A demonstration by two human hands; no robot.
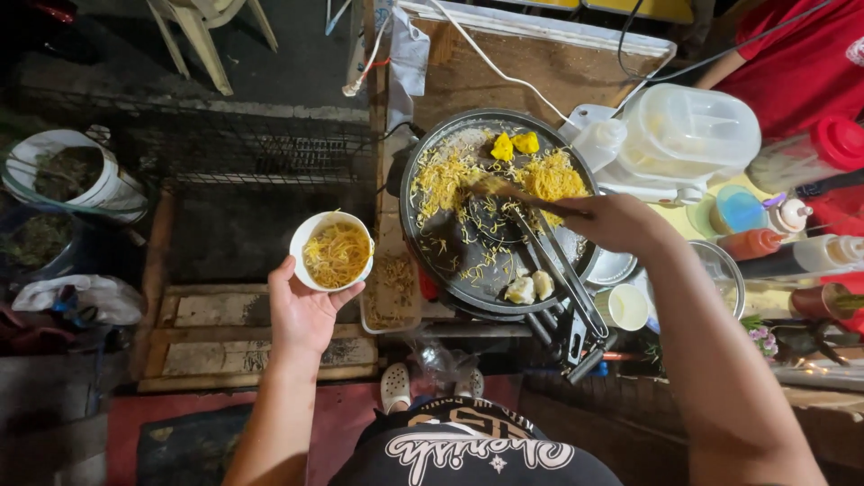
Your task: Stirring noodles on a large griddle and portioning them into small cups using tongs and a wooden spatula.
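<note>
My left hand [301, 310] holds a white paper cup [331, 250] filled with yellow noodles, out to the left of a round dark griddle [450, 270]. My right hand [616, 220] reaches over the griddle's right side and grips a wooden spatula [504, 191], its tip in the noodles [490, 180] spread across the griddle's far half. Two yellow lumps [515, 144] lie at the far edge. Pale dumplings [529, 288] sit at the near edge beside metal tongs [562, 279].
A clear plastic container [688, 135] and several squeeze bottles [796, 252] crowd the table on the right. A person in red [801, 63] stands at the far right. A white bucket [72, 175] and a plastic chair [202, 27] are on the left, a tray with noodle scraps [391, 292] beside the griddle.
</note>
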